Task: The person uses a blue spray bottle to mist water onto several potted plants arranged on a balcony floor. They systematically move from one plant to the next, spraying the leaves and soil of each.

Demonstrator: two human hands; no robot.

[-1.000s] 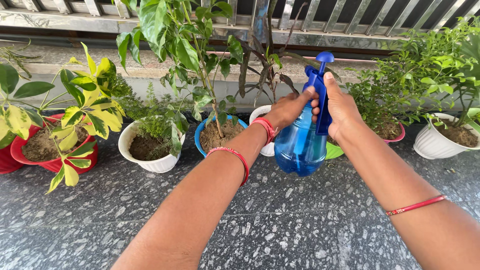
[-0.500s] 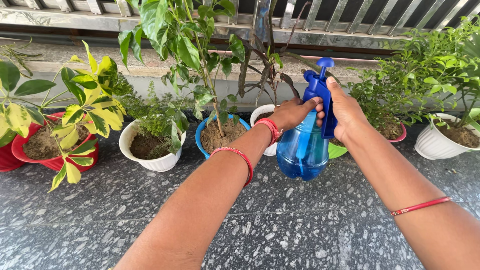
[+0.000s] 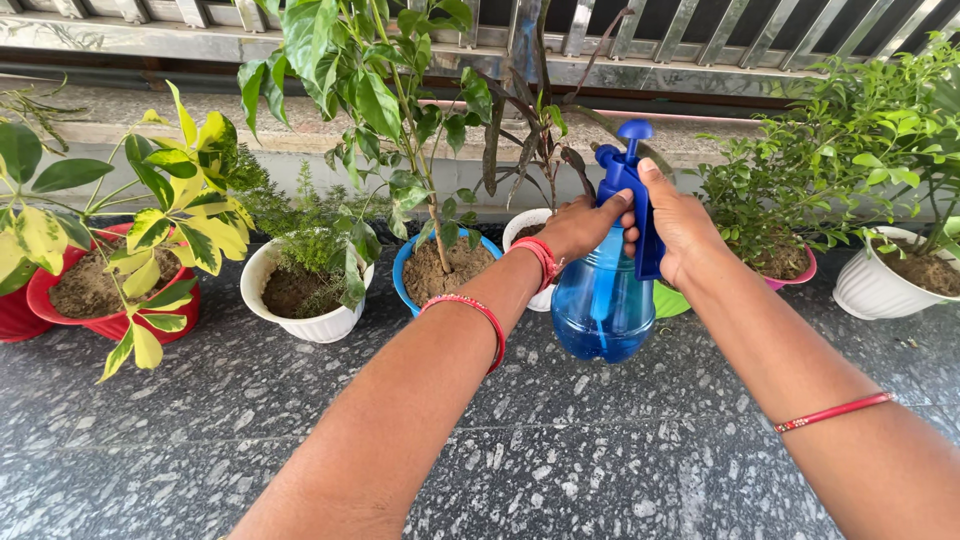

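A blue translucent spray bottle (image 3: 603, 300) with a blue pump head hangs above the speckled stone floor (image 3: 560, 450). My right hand (image 3: 675, 225) grips its handle from the right. My left hand (image 3: 580, 225) wraps the neck from the left, with red bangles on that wrist and forearm. The nozzle points toward a dark-leaved plant in a white pot (image 3: 525, 240) behind the bottle. A blue pot (image 3: 410, 275) with a tall leafy plant stands just to the left of it.
More potted plants line the ledge: a red pot (image 3: 50, 300) with yellow-green leaves at left, a white pot (image 3: 300, 320) with a feathery plant, a pink pot (image 3: 795, 275) and a white pot (image 3: 865, 290) at right. A metal railing (image 3: 700, 30) runs behind.
The bottle and both hands have stayed almost in place, drifting slightly up and to the left; the grip is unchanged.
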